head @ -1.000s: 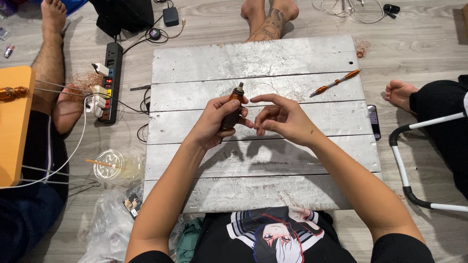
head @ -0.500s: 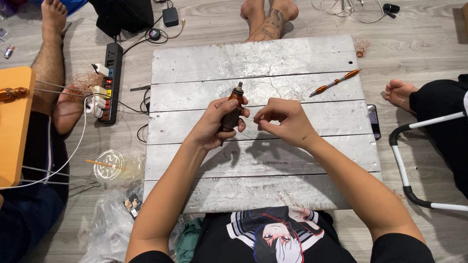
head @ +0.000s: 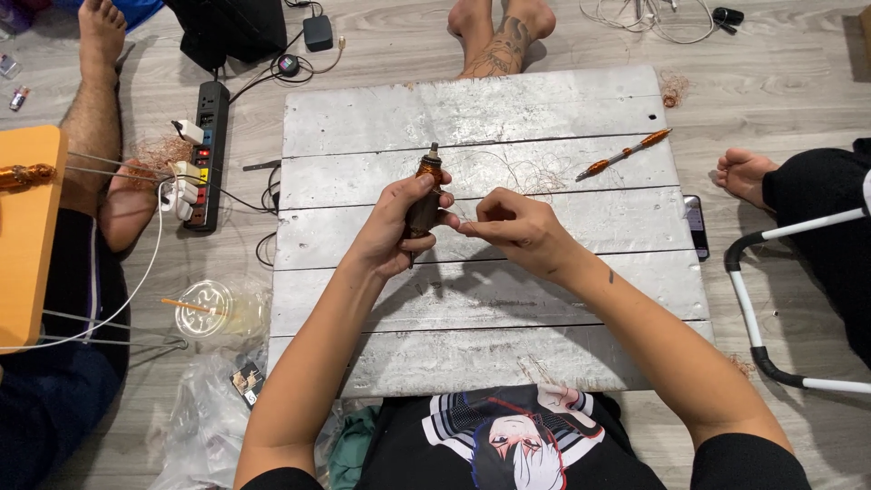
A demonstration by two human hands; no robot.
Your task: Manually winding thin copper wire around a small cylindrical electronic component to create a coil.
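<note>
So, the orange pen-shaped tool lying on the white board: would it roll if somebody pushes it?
Probably yes. The orange tool looks slim and round, lying free on the flat white board, so a sideways push would likely roll it. It looks stiff and light, easy to pick up.

The left hand (head: 392, 225) wraps the middle of the copper-wound motor core (head: 424, 201), hiding that part and its lower end. Whatever the right hand (head: 515, 231) pinches at its fingertips is too thin to tell. Fine wire strands (head: 522, 172) on the white wooden board (head: 472, 345) blur together. The orange stand (head: 27, 236) is cut off by the left edge.
</note>
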